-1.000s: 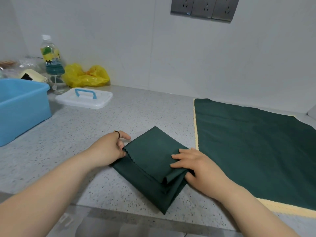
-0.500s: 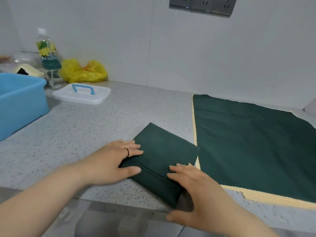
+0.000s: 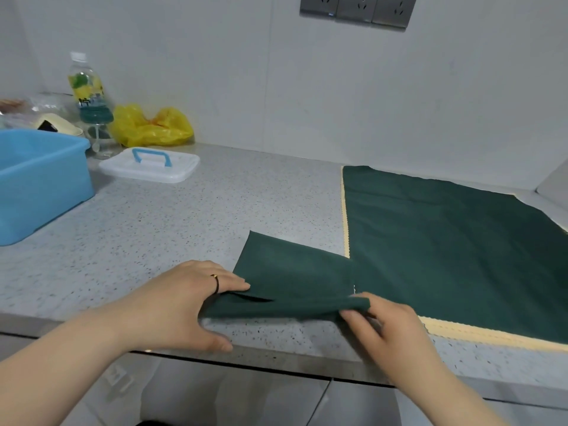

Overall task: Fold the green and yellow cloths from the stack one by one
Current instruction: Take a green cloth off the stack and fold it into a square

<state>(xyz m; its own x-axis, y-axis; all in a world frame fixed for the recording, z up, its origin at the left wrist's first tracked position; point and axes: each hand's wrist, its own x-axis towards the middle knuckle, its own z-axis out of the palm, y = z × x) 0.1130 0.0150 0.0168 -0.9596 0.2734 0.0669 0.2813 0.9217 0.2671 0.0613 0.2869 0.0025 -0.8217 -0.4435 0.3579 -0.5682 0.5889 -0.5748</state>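
We're working at the near edge of the counter (image 3: 184, 216). The folded cloth (image 3: 295, 278) is lying there as a dark green packet, and its right end is overlapping the near left corner of the stack (image 3: 455, 250).

The left hand (image 3: 181, 305) is lying across the packet's left end. Its fingers are nearly straight on top and the thumb is spread out on the counter below, so it's pressing more than gripping. The right hand (image 3: 387, 330) is pinching the packet's near right corner between thumb and curled fingers and lifting that corner slightly.

The stack is lying flat with a green sheet on top. The yellow cloth (image 3: 491, 335) is showing only as a scalloped strip along the left and near sides.

Handling, as we're judging it:
- The fabric is looking thin, light and limp, with no stiffness, so folds are holding only where they're pressed.
- The layers are probably sliding over each other easily, and the smooth counter is giving little grip.
- We're better off pinching at corners and through all layers, with one hand pinning flat while the other moves.
- For the next sheet, we're taking two corners of the top one only, or the yellow one is coming along.

The tub (image 3: 40, 179), lid (image 3: 150, 167), bottle (image 3: 87, 87) and bag (image 3: 150, 126) are sitting well off to the left.
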